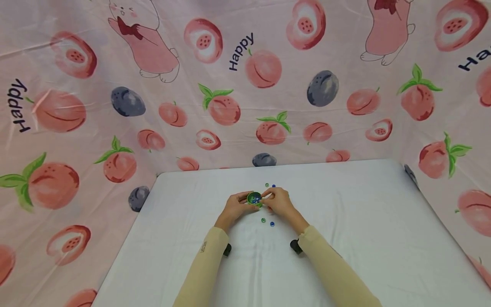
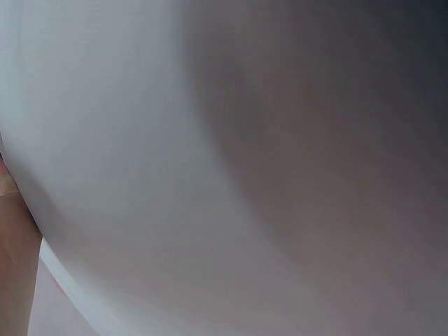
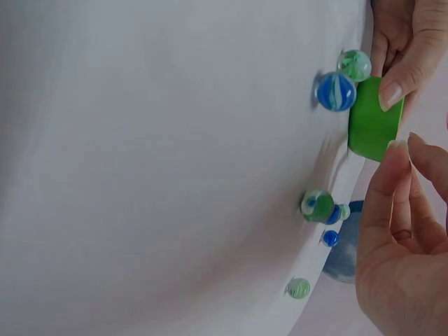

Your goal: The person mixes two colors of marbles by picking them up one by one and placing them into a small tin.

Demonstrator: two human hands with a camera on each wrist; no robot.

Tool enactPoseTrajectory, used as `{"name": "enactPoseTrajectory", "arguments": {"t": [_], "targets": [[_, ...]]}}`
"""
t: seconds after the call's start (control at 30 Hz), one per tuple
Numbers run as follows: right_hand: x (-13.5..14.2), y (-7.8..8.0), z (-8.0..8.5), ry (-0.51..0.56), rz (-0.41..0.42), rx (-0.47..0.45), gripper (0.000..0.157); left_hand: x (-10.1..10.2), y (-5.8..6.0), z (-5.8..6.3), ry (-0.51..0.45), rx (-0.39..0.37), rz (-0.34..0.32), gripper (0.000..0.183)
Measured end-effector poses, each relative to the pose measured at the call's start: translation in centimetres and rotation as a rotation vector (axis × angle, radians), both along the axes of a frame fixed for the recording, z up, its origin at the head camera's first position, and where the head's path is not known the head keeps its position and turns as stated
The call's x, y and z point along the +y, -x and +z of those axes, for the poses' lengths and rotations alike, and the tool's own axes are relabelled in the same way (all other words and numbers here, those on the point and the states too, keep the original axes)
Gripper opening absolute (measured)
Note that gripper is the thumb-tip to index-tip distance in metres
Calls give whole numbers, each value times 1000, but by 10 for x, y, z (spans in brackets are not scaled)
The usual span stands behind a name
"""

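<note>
In the head view my left hand [image 1: 235,208] grips a small green cup [image 1: 249,193], its thumb pressed on the cup's side. Several blue marbles [image 1: 255,200] show inside. My right hand [image 1: 281,202] is at the cup's right rim, fingertips brought together. In the right wrist view the right hand [image 3: 406,238] has thumb and fingertips close beside the green cup [image 3: 371,122]; I cannot tell whether a marble is between them. The left hand [image 3: 413,52] lies behind the cup there. Two marbles, one green [image 3: 354,65] and one blue [image 3: 335,92], lie close by the cup.
On the white table [image 1: 184,256], a green marble [image 1: 267,185] and a blue marble [image 1: 274,186] lie beyond the hands. Nearer are another green marble [image 1: 263,220] and blue marble [image 1: 272,224]. A fruit-patterned cloth [image 1: 238,85] hangs around. The left wrist view shows mostly blurred white cloth [image 2: 126,140].
</note>
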State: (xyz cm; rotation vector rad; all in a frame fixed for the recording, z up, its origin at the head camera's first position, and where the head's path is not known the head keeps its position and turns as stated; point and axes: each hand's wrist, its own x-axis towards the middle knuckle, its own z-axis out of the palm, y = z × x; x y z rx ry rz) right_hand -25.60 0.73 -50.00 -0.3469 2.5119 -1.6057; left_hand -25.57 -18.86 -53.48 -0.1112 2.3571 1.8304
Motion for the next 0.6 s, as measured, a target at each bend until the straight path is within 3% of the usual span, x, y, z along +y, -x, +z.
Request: {"name": "enactPoseTrajectory", "arguments": {"t": [0.6], "targets": [[50, -6, 1, 6, -84, 27, 20, 1, 1, -2, 32, -17, 24, 62]]}}
